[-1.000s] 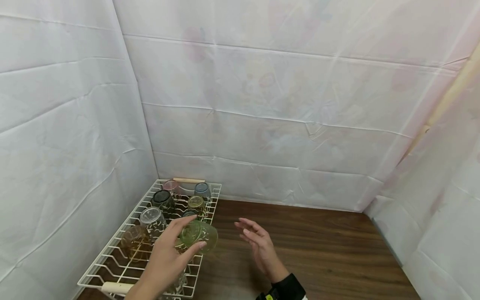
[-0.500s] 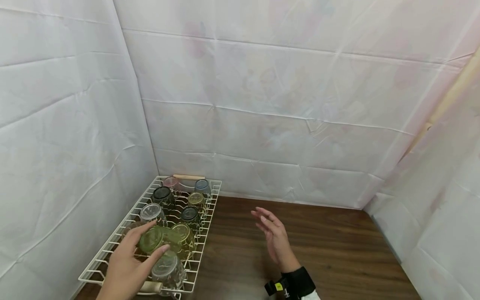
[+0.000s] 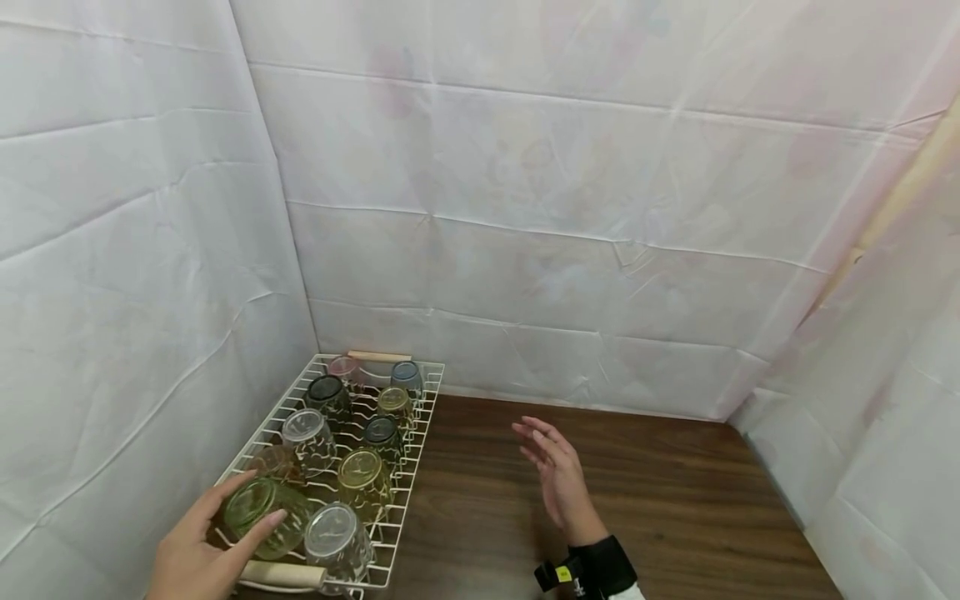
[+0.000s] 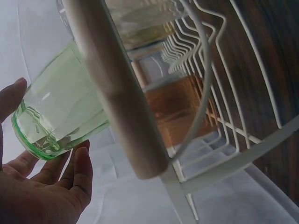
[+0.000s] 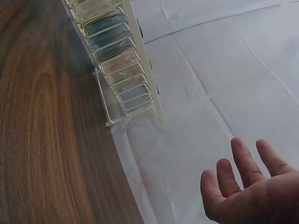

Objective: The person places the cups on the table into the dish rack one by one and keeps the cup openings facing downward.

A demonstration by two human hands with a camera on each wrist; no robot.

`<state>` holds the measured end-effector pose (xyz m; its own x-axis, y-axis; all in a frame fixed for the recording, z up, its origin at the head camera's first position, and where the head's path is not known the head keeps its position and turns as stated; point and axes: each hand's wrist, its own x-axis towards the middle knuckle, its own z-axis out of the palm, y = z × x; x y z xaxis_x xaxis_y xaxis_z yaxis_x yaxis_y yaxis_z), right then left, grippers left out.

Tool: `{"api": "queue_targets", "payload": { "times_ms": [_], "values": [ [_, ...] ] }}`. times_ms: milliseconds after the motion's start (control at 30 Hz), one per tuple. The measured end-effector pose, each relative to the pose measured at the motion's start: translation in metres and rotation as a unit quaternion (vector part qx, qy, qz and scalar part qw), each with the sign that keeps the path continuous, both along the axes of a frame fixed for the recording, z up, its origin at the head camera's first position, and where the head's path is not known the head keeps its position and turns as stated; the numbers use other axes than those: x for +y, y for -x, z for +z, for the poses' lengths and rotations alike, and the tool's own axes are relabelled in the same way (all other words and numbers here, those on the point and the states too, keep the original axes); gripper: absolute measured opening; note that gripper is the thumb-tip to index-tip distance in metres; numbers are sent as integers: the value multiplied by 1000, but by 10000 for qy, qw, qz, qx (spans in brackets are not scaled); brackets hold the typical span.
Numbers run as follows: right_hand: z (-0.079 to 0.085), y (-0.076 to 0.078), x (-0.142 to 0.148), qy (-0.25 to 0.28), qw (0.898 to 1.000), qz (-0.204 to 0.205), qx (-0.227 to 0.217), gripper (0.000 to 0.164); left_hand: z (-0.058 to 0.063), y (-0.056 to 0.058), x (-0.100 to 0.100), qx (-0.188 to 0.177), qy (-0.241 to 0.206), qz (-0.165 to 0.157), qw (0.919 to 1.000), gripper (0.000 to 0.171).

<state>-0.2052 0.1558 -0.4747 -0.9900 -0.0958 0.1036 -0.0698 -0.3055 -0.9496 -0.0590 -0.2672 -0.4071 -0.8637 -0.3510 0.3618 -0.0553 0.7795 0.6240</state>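
Observation:
My left hand (image 3: 198, 546) grips a green glass (image 3: 292, 523) by its base end, thumb on one side and fingers on the other. The glass is tilted, base toward the palm, above the near left corner of a white wire rack (image 3: 405, 500). In the left wrist view the wooden handle (image 4: 119, 98) hides the glass's mouth end. A clear glass (image 3: 333, 537) stands upside down just right of it, and an amber glass (image 3: 276, 463) sits behind. My right hand (image 3: 564, 483) hovers over the brown table with loosely bent fingers, holding nothing.
Several upturned glasses fill two rows of the rack, among them a yellow glass (image 3: 363, 479), a dark glass (image 3: 328, 396) and a blue glass (image 3: 407, 377). White sheeting (image 3: 525, 208) surrounds the wooden table (image 3: 480, 517) at the back and sides.
My left hand has carried the green glass left and toward me, from the rack's right side to its near left corner. My right hand has drifted right, still holding nothing.

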Motion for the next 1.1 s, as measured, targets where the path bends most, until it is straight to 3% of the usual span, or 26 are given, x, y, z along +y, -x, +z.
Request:
{"api": "queue_targets", "payload": {
  "times_ms": [300,467,600,867,1100],
  "values": [
    [-1,-1,2,107,9999,-27,-51,51,-5,3,-13,-228,-61,152,9996,68],
    [-2,0,4,112,9999,-45,-54,46,-8,4,-21,-290,18,292,9992,72],
    [-1,0,5,74,10000,-23,-59,47,-9,7,-27,-515,106,374,9979,75],
    [-1,1,4,122,9998,-93,-105,51,-19,12,-44,-1041,399,30,9938,85],
    [0,0,5,109,9998,-114,-138,50,-33,15,-51,-870,622,-126,9942,81]
  ]
}}
